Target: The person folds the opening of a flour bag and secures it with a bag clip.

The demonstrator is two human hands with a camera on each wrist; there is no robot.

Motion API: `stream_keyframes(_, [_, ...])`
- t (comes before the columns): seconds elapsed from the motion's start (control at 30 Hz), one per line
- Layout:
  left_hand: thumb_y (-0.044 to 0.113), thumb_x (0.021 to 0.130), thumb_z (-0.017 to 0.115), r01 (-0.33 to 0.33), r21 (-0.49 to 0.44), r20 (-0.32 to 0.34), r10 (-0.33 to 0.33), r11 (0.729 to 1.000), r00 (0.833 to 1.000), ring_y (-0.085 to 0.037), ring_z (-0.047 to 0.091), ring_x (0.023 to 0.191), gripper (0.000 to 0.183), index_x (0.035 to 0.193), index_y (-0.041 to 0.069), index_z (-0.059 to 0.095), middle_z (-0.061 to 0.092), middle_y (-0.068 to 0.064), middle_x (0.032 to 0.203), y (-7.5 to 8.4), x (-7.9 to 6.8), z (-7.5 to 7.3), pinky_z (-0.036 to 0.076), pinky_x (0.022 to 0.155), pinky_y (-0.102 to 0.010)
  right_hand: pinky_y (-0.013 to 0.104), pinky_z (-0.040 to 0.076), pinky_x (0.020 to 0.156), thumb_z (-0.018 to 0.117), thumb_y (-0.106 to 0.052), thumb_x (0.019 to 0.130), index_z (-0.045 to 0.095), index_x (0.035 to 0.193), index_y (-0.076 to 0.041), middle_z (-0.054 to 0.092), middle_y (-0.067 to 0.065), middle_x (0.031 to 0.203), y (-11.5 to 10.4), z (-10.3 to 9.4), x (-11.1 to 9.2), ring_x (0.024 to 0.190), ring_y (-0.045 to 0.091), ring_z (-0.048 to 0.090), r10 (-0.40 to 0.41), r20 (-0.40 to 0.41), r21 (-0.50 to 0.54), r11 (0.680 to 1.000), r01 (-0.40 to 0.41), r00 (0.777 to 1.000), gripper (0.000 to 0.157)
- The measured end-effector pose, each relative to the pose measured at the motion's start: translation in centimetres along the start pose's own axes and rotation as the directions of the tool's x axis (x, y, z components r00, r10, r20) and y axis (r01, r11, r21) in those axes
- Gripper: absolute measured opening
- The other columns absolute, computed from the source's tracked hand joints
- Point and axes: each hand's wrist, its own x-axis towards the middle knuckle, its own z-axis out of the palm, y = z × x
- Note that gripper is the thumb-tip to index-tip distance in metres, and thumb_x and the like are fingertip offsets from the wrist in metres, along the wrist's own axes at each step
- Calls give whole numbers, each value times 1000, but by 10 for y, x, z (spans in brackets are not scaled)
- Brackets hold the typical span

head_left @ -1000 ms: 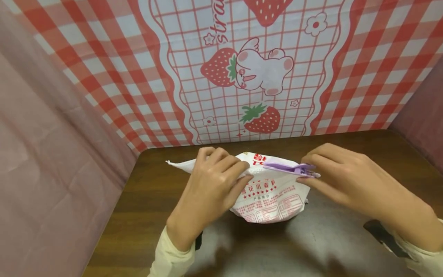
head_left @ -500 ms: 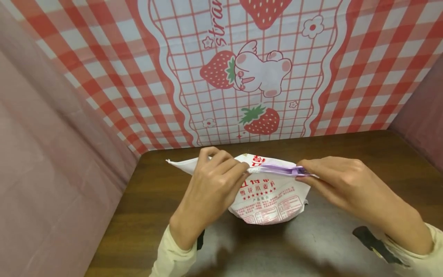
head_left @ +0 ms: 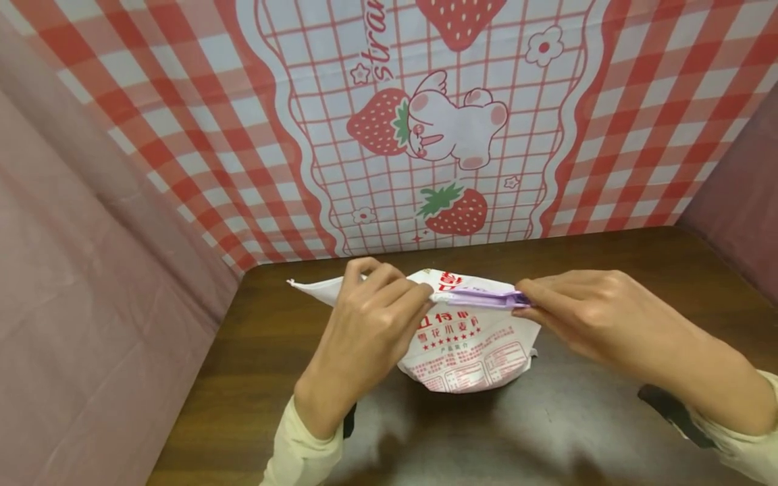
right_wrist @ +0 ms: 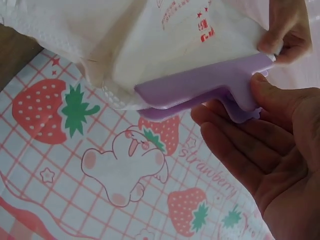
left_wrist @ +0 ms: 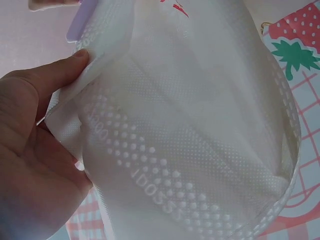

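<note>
A white flour bag (head_left: 471, 358) with red print stands on the table, its top folded over. My left hand (head_left: 373, 320) pinches that fold between thumb and fingers; the left wrist view shows the thumb on the bag's embossed film (left_wrist: 175, 120). Along the right part of the fold lies a purple sealing clip (head_left: 480, 298). My right hand (head_left: 608, 310) pinches the clip's handle end at the bag's right corner. In the right wrist view, the clip's long jaws straddle the bag's edge, with my thumb on one handle (right_wrist: 245, 90); the fingertips behind are partly hidden.
The dark wooden table (head_left: 213, 378) extends around the bag. Behind it hangs a red-and-white checked cloth (head_left: 389, 196) with strawberry prints. A pink curtain (head_left: 91, 304) borders the left side, and another pinkish panel (head_left: 735, 175) stands at the right.
My right hand's thumb and fingers have come together over the clip's handle, which they earlier only bracketed. My left hand keeps its hold on the fold with little movement.
</note>
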Motion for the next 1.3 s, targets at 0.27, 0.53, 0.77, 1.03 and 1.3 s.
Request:
stream_keyframes(0.27, [13, 93, 69, -14, 17, 1, 14, 1000, 1000, -14, 59, 80, 5, 88, 10, 70, 71, 3, 80, 4, 2, 0, 41, 91, -40, 32, 56, 58, 40, -33, 108, 67, 96, -4, 73, -1, 85, -6, 2, 5, 70, 12, 69, 25, 51, 31, 999, -26, 998, 41])
stream_keyframes(0.53, [16, 96, 66, -17, 30, 22, 16, 999, 1000, -14, 59, 81, 10, 88, 11, 69, 72, 3, 81, 6, 2, 1, 41, 92, -40, 32, 57, 59, 39, -36, 108, 68, 100, -2, 74, 1, 88, -6, 2, 6, 71, 12, 70, 40, 94, 42, 998, -44, 995, 45])
stream_keyframes(0.77, [19, 95, 68, -7, 3, 24, 7, 1000, 1000, -14, 58, 82, 10, 94, 11, 73, 72, 4, 85, 2, 5, 3, 40, 93, -39, 34, 56, 69, 34, -46, 106, 67, 117, -5, 71, 0, 97, -2, 1, -1, 82, 14, 67, 158, 149, 0, 987, -160, 976, 55])
stream_keyframes(1.03, [20, 94, 67, 20, -14, 34, -19, 1000, 999, -15, 58, 82, 10, 93, 12, 73, 71, 4, 84, 2, 6, 1, 40, 93, -41, 43, 52, 78, 41, -54, 102, 58, 138, -15, 70, 0, 113, 0, -6, -35, 98, 19, 66, 350, 205, -30, 936, -352, 914, 56])
stream_keyframes(1.3, [19, 95, 66, 46, -1, 50, -46, 999, 998, -15, 57, 83, 10, 94, 12, 73, 70, 3, 84, 2, 0, -2, 39, 94, -42, 25, 44, 89, 42, -54, 102, 57, 139, -15, 68, -3, 120, -3, -2, -42, 105, 12, 63, 364, 181, -14, 930, -368, 914, 56])
